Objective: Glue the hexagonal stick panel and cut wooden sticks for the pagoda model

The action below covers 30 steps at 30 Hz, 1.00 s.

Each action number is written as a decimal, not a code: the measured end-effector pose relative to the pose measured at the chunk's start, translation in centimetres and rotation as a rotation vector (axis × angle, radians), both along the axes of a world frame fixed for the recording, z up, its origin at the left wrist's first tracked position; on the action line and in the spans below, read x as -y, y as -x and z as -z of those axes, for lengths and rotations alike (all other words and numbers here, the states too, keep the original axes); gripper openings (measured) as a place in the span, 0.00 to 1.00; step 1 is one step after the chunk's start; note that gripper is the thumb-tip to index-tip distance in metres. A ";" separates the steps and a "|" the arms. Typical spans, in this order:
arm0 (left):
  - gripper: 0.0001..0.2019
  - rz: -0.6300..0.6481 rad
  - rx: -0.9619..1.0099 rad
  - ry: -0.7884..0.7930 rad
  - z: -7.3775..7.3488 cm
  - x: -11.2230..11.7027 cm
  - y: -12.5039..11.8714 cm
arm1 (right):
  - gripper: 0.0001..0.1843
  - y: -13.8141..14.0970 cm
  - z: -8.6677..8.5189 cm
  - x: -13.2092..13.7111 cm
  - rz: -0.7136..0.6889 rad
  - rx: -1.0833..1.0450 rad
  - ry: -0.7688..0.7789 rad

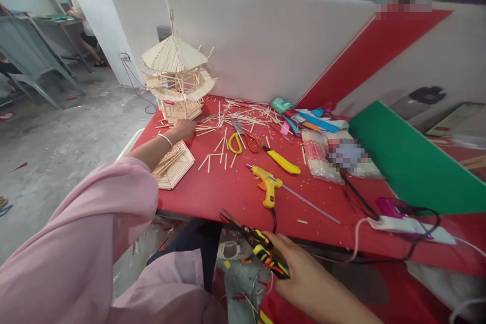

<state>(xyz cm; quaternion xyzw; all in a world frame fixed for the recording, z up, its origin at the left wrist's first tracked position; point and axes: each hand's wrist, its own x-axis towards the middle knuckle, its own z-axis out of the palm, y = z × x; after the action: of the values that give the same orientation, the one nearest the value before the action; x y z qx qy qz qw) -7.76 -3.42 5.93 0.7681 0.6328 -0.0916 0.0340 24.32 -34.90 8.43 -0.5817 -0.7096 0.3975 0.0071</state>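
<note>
My left hand (184,130) reaches to loose wooden sticks (207,129) beside the base of a pagoda model (176,73) built of thin sticks. Its fingers point down and away, so whether they grip a stick is hidden. Under my left wrist lies a flat many-sided stick panel (176,169) with loose sticks on it. Low in front of the table edge, my right hand (299,268) is wrapped round long-nosed pliers (266,250) with yellow, black and red handles. The jaws are slightly apart and point up and left, with nothing between them.
On the red table (216,192) lie scissors (241,139), yellow-handled cutters (281,159), a yellow glue gun (269,185) with a long glue stick, and bagged sticks (322,157). A power strip (412,228) with cables lies right, before a green panel (417,162). White partitions stand behind.
</note>
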 end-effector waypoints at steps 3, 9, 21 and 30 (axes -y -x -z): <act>0.15 -0.059 0.025 -0.066 -1.9 0.5 0.7 | 0.47 -0.5 0.4 0.3 0.001 0.014 0.006; 0.25 -0.150 1.109 -0.183 -3.9 8.0 -0.3 | 0.44 -0.8 0.3 0.5 0.024 -0.047 -0.066; 0.28 -0.079 1.944 0.129 5.1 17.0 -7.8 | 0.35 -0.1 -1.3 2.0 0.114 0.033 -0.127; 0.36 -0.045 1.738 0.205 6.0 16.5 -7.3 | 0.42 1.5 -1.9 0.0 0.193 0.127 -0.185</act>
<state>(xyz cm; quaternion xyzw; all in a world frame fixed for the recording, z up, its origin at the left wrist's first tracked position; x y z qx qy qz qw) -0.42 -19.88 -0.07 0.5466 0.3865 0.4704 0.5749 22.79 -34.88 10.34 -0.6681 -0.6830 0.2904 0.0542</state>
